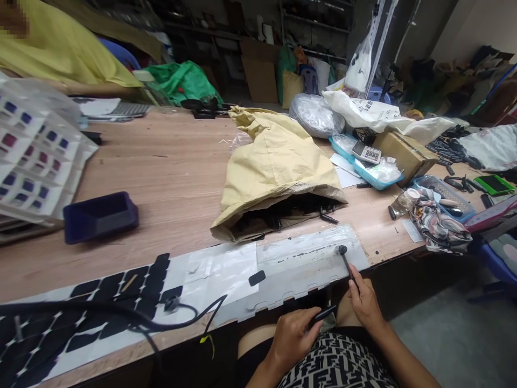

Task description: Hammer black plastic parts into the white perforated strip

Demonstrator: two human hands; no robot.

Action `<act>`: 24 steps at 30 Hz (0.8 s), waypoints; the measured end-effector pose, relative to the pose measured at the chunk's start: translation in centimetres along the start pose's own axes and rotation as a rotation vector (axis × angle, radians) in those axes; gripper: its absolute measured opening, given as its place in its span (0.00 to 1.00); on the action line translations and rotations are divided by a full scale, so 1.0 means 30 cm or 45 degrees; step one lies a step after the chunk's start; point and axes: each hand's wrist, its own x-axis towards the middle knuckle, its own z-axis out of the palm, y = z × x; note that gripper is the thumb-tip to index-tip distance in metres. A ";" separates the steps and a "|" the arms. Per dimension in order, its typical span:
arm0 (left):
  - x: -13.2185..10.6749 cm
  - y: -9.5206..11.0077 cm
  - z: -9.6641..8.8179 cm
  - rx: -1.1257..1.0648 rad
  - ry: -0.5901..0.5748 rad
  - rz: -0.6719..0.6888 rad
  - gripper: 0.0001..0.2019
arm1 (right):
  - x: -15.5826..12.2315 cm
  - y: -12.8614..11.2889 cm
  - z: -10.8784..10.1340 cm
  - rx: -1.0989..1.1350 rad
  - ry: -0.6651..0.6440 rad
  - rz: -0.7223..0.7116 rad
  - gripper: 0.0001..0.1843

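Note:
My right hand (pixel 365 299) is closed on the thin handle of a dark tool with a rounded black head (pixel 342 249). Its head is over the grey sheet (pixel 299 272) along the table's front edge; whether it touches cannot be told. Low over my lap, my left hand (pixel 293 331) grips a slim black piece (pixel 323 314), its tip pointing right. A yellow sack (pixel 274 156) lies beyond the sheet, its dark mouth facing me. One small black piece (pixel 329 218) lies at that mouth. A black rounded-corner pad (pixel 257 278) rests on the sheet's left part.
Rows of black pads (pixel 109 285) and a black cable (pixel 121 312) occupy the front left. A dark blue tray (pixel 100 216) sits behind them. To the right are a blue basket (pixel 444 194), a calculator (pixel 367 152) and a cardboard box (pixel 404 156). A person's yellow sleeve (pixel 72 48) shows far left.

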 end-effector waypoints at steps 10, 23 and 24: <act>0.093 0.089 -0.056 -0.126 -0.204 -0.256 0.14 | 0.000 0.022 0.018 -0.036 0.056 -0.074 0.25; 0.594 -0.204 -0.361 0.316 0.867 -0.800 0.18 | -0.003 0.027 0.035 0.048 0.046 -0.081 0.26; 0.597 -0.211 -0.357 0.325 0.840 -0.804 0.17 | -0.003 0.026 0.036 0.049 0.051 -0.078 0.26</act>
